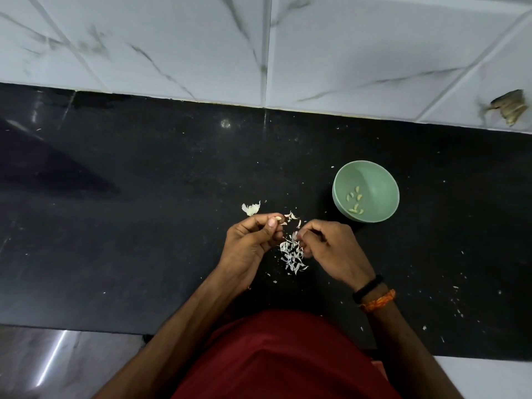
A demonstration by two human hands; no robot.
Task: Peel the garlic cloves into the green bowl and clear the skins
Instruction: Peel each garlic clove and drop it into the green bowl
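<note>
- L hand (253, 240): thumb + fingertips pinch a small garlic clove (278, 218), grip curled tight on it, held just above the black counter (144, 226).
- R hand (328, 249): fingers curled, tips at the top edge of the skin pile; looks like it pinches a bit of skin, but too small/blurred to be sure.
- Skin pile (292, 254): loose white papery skins on counter, between the two hands, spreading toward the person.
- A few more skin bits (291, 216) lie just past the fingertips, between clove and R hand.
- Garlic bulb piece (251, 209): whitish chunk w/ skin on, on counter just beyond L hand, apart from it.
- Green bowl (383, 180): upright on counter, beyond and to the right of R hand, near but not touching. Inside: several peeled cloves (355, 201) lying on the bottom.
- Tiny white flecks (457, 309) scattered on counter to the right of R wrist.
- R wrist: black band (368, 287) + orange thread (378, 300).
- Red shirt (288, 355) at bottom centre.
- White marbled wall tiles (172, 38) behind counter; a brownish damaged spot (509, 109) on tile at far right.
</note>
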